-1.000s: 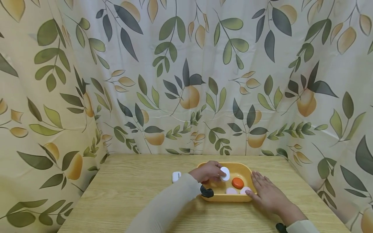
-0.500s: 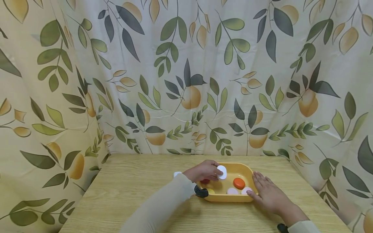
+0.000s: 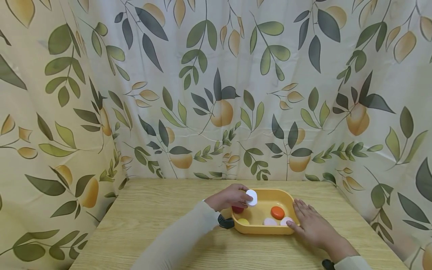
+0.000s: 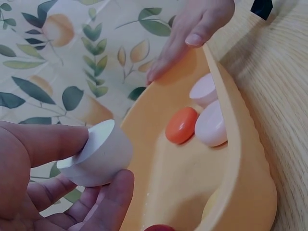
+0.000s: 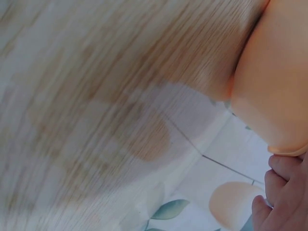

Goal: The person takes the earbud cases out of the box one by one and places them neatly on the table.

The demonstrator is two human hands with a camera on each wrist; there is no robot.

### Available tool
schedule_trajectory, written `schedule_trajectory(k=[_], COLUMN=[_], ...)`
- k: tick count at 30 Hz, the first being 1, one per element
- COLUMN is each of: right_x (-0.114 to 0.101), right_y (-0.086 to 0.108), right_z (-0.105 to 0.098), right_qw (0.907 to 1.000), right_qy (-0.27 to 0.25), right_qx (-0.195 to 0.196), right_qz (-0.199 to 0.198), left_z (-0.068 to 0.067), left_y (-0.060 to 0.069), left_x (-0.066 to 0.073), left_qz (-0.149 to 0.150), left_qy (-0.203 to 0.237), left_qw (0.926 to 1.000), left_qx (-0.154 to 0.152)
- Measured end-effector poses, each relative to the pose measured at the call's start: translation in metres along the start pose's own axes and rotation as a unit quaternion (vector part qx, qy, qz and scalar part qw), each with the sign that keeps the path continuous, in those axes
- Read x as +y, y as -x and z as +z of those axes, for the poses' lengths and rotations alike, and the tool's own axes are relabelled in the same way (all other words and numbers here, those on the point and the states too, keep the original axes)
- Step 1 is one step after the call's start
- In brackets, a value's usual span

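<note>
In the head view, my left hand (image 3: 229,197) holds a white rounded piece (image 3: 251,197) above the left end of a yellow-orange bin (image 3: 264,230). Seen from the left wrist, the thumb and fingers pinch this white piece (image 4: 103,159), which has a flat face and a domed side. My right hand (image 3: 314,227) lies against the bin's right end with straight fingers, its thumb at the near corner. Inside the bin are an orange oval piece (image 3: 278,212), two pale pink pieces (image 3: 269,221), a red piece (image 3: 237,209) and a yellow piece (image 3: 243,221), partly hidden.
The bin stands on a light wooden table (image 3: 162,206). A curtain printed with leaves and fruit (image 3: 216,93) hangs behind the table and along both sides. My left forearm crosses the table's front middle.
My left hand has moved left with the white piece, uncovering the red and yellow pieces. A white object on the table left of the bin is now hidden behind that arm. The right hand stays put.
</note>
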State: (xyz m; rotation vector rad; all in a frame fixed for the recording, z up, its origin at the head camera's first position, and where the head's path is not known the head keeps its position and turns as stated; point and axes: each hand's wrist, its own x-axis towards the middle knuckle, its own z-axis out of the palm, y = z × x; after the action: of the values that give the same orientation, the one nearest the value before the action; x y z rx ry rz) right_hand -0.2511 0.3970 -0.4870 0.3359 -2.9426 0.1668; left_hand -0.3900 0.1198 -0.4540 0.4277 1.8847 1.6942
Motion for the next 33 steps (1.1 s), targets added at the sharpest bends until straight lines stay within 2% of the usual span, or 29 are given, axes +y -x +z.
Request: schedule_trajectory(k=[9, 17, 27, 33], right_x=[-0.001, -0.001, -0.001, -0.001], right_y=[0.0, 0.0, 0.0, -0.001], right_z=[-0.001, -0.001, -0.001, 0.0], right_qw=[1.0, 1.0, 1.0, 1.0], right_qy=[-0.001, -0.002, -0.004, -0.004], right_qx=[0.005, 0.002, 0.002, 0.002], right_qz=[-0.001, 0.002, 0.001, 0.001], left_z=[-0.013, -0.026, -0.043, -0.05], left_y=[0.009, 0.014, 0.021, 0.025], left_x=[0.0, -0.001, -0.005, -0.004], left_qz=[-0.009, -0.013, 0.008, 0.011], left_qy=[-0.016, 0.009, 0.004, 0.011], left_qw=[0.9997, 0.9997, 0.9999, 0.9998], left_qx=[0.014, 0.018, 0.007, 0.008])
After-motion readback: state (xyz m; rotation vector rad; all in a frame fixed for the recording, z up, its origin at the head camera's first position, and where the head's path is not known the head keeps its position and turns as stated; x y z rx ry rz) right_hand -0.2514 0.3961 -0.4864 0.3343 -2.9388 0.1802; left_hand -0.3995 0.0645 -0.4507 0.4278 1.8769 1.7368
